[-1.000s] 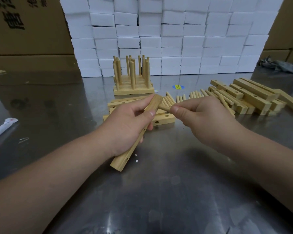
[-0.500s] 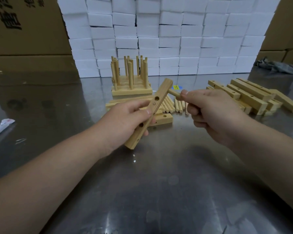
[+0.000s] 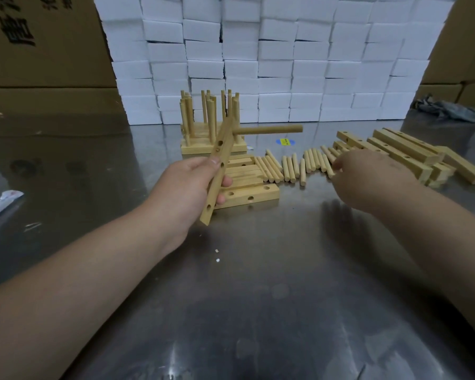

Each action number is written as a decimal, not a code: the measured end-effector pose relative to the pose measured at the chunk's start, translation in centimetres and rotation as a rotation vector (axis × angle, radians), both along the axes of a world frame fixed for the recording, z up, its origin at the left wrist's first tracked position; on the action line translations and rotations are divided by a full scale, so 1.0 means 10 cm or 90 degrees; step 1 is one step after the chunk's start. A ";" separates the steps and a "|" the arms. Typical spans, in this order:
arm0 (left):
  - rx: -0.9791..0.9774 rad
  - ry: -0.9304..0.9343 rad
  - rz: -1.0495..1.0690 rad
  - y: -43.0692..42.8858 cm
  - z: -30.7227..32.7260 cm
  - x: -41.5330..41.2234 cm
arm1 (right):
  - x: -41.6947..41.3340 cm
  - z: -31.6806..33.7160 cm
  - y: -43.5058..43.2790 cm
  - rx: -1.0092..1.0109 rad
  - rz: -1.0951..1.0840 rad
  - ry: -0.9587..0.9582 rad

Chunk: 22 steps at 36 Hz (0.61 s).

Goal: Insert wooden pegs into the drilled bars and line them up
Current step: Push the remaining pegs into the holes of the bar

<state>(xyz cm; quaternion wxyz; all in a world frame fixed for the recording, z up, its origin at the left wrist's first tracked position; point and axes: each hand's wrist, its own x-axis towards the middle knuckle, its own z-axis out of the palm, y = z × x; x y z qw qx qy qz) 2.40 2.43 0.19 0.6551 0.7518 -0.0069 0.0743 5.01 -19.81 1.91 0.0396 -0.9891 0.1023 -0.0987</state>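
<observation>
Cardboard box [image 3: 39,37]: large black Chinese characters are printed, cropped and not legible.
Yellow-and-blue sticker [image 3: 285,141]: print too small to be read.

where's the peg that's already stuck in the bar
Head view, centre: the inserted peg sticks out to the right from the upper end of the bar in the left hand, in front of the pegged stack, above the loose pegs.

A drilled bar [image 3: 223,157] leaned between the left fingers [image 3: 227,182], one peg [image 3: 269,130] jutting rightward above them. Loose pegs [image 3: 291,167] lay at the right fingertips [image 3: 337,167].
</observation>
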 end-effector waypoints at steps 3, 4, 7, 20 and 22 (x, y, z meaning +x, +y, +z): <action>-0.008 0.002 -0.004 0.00 0.00 -0.01 | 0.02 -0.06 0.00 -0.008 0.012 0.042; -0.011 0.001 -0.005 0.00 0.01 -0.01 | 0.02 -0.09 0.01 -0.008 0.033 0.057; -0.007 -0.003 -0.004 -0.01 0.01 -0.02 | 0.04 -0.11 0.02 0.032 0.062 0.049; 0.018 -0.008 -0.014 -0.03 0.04 -0.08 | 0.16 -0.23 0.01 0.021 0.059 0.085; 0.019 -0.010 -0.013 -0.03 0.04 -0.08 | 0.14 -0.20 0.02 -0.002 0.020 0.055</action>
